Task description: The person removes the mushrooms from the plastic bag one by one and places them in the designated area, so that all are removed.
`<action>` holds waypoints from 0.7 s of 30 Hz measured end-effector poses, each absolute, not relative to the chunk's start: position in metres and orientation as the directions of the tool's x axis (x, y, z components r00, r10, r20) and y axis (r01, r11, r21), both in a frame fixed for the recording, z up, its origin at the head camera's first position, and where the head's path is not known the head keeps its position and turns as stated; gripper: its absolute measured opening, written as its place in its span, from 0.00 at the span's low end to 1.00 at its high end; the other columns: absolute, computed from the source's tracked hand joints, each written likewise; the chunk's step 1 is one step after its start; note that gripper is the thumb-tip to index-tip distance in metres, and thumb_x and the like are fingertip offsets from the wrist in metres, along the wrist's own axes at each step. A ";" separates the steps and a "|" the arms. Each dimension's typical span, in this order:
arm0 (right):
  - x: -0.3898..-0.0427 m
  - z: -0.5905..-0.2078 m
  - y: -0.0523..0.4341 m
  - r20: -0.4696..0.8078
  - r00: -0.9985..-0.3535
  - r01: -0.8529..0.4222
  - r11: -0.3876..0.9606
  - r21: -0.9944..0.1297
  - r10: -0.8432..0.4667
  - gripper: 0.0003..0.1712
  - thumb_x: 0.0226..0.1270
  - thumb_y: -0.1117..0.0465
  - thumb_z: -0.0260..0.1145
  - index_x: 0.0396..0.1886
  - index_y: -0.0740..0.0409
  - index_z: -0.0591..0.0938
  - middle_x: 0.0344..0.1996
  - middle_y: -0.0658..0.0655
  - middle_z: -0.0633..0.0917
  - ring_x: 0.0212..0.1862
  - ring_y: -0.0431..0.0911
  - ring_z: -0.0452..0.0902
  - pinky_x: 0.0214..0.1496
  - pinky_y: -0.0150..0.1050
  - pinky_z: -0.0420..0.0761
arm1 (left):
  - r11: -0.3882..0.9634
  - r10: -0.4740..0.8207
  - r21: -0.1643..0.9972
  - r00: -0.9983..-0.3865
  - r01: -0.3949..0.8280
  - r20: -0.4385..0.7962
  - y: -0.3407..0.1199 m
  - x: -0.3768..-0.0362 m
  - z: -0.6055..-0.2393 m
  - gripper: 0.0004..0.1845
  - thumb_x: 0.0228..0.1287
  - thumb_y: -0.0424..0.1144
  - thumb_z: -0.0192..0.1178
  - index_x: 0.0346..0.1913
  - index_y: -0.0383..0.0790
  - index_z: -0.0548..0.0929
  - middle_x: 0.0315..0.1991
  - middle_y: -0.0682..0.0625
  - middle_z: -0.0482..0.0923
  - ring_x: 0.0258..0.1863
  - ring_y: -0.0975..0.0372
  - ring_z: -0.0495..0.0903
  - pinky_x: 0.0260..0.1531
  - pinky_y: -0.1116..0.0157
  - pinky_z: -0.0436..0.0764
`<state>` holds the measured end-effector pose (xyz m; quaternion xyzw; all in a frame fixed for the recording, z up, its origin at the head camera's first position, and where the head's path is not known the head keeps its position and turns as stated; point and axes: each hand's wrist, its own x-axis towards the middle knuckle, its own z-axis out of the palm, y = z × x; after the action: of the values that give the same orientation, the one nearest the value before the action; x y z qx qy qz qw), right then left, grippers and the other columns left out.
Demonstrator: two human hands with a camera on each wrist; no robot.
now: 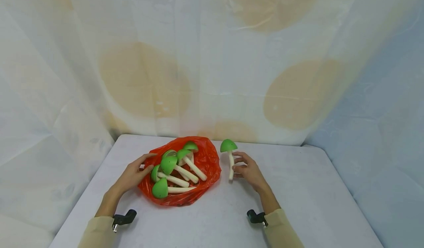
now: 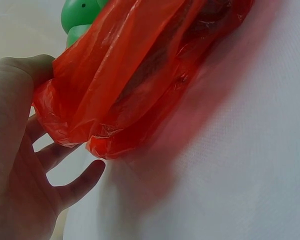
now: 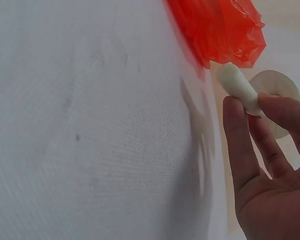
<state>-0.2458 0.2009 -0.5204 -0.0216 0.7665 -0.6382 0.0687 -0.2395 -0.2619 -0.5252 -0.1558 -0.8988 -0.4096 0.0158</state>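
A red plastic bag (image 1: 212, 161) lies open on the table, holding several toy mushrooms (image 1: 169, 164) with green caps and white stems. At its left side my left hand (image 1: 130, 175) pinches the bag's edge, thumb on the inner side and fingers outside; the left wrist view shows the red film (image 2: 95, 95) between them. To the right of the bag, my right hand (image 1: 249, 170) holds one more mushroom (image 1: 228, 145) by its stem, cap up. In the right wrist view the stem's end (image 3: 235, 82) sticks out between thumb and fingers, with the cap's pale underside (image 3: 275, 82) behind.
The white table (image 1: 298, 204) has rounded far corners. White curtains with tan spots (image 1: 294, 93) hang behind it and at both sides. A black wrist camera (image 1: 124, 217) sits at the left cuff, another camera (image 1: 256, 216) at the right.
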 end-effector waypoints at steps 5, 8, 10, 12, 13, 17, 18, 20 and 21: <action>-0.246 -0.521 0.201 -0.088 -0.989 0.065 0.194 -0.979 -0.116 0.28 0.66 0.69 0.67 0.64 0.45 0.78 0.53 0.65 0.77 0.44 0.55 0.82 0.45 0.51 0.87 | 0.617 0.269 0.728 -0.950 0.298 0.160 -0.261 -0.239 -0.525 0.23 0.74 0.44 0.59 0.70 0.54 0.71 0.66 0.44 0.74 0.62 0.46 0.75 0.55 0.43 0.80; -0.242 -0.514 0.200 -0.102 -0.987 0.077 0.188 -0.979 -0.125 0.29 0.66 0.70 0.66 0.66 0.49 0.77 0.54 0.67 0.76 0.45 0.57 0.82 0.47 0.54 0.87 | 0.612 0.272 0.732 -0.948 0.301 0.162 -0.262 -0.240 -0.526 0.23 0.75 0.44 0.59 0.70 0.55 0.71 0.66 0.44 0.74 0.62 0.47 0.75 0.55 0.43 0.80; -0.239 -0.507 0.199 -0.110 -0.985 0.084 0.185 -0.979 -0.135 0.29 0.67 0.71 0.65 0.67 0.53 0.76 0.55 0.69 0.75 0.45 0.58 0.81 0.49 0.55 0.86 | 0.609 0.274 0.733 -0.948 0.303 0.164 -0.262 -0.241 -0.527 0.23 0.75 0.44 0.59 0.70 0.55 0.71 0.66 0.44 0.74 0.62 0.47 0.75 0.55 0.43 0.80; -0.236 -0.499 0.198 -0.123 -0.982 0.096 0.183 -0.978 -0.143 0.29 0.67 0.72 0.65 0.68 0.56 0.75 0.55 0.71 0.74 0.45 0.59 0.81 0.51 0.58 0.84 | 0.609 0.276 0.733 -0.947 0.304 0.164 -0.263 -0.241 -0.527 0.23 0.75 0.45 0.59 0.69 0.55 0.71 0.66 0.44 0.74 0.62 0.47 0.75 0.54 0.44 0.80; -0.234 -0.495 0.198 -0.127 -0.981 0.099 0.185 -0.978 -0.147 0.29 0.67 0.72 0.64 0.67 0.56 0.76 0.55 0.71 0.74 0.45 0.59 0.81 0.51 0.58 0.84 | 0.610 0.274 0.733 -0.948 0.302 0.162 -0.263 -0.241 -0.527 0.23 0.74 0.45 0.59 0.69 0.55 0.72 0.66 0.44 0.74 0.62 0.47 0.75 0.54 0.44 0.80; -0.234 -0.493 0.197 -0.134 -0.980 0.104 0.196 -0.975 -0.146 0.29 0.67 0.72 0.64 0.67 0.57 0.76 0.55 0.72 0.73 0.45 0.59 0.80 0.53 0.59 0.83 | 0.618 0.268 0.730 -0.951 0.293 0.155 -0.263 -0.241 -0.526 0.23 0.74 0.46 0.59 0.69 0.56 0.72 0.66 0.44 0.74 0.61 0.47 0.76 0.54 0.44 0.81; -0.233 -0.492 0.197 -0.136 -0.980 0.105 0.198 -0.975 -0.147 0.28 0.67 0.72 0.64 0.67 0.58 0.76 0.55 0.72 0.73 0.45 0.59 0.80 0.53 0.58 0.83 | 0.620 0.268 0.728 -0.951 0.293 0.154 -0.263 -0.241 -0.525 0.23 0.74 0.46 0.59 0.69 0.56 0.72 0.66 0.44 0.74 0.60 0.47 0.76 0.53 0.44 0.81; -0.233 -0.491 0.196 -0.141 -0.978 0.109 0.203 -0.973 -0.152 0.28 0.67 0.72 0.64 0.67 0.58 0.76 0.55 0.72 0.73 0.45 0.59 0.81 0.53 0.59 0.83 | 0.624 0.267 0.725 -0.951 0.292 0.153 -0.263 -0.240 -0.525 0.23 0.74 0.46 0.59 0.69 0.56 0.71 0.66 0.44 0.74 0.60 0.47 0.76 0.53 0.44 0.81; -0.233 -0.491 0.196 -0.144 -0.977 0.111 0.208 -0.972 -0.155 0.28 0.67 0.72 0.64 0.68 0.59 0.76 0.55 0.72 0.73 0.45 0.59 0.81 0.54 0.59 0.83 | 0.625 0.267 0.724 -0.951 0.292 0.154 -0.263 -0.240 -0.525 0.23 0.74 0.46 0.59 0.69 0.56 0.71 0.66 0.44 0.75 0.60 0.47 0.76 0.53 0.44 0.81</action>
<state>-0.2328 0.1964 -0.4907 -0.0143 0.7700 -0.6291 0.1054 -0.2405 -0.2628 -0.5250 -0.1553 -0.9012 -0.4044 0.0156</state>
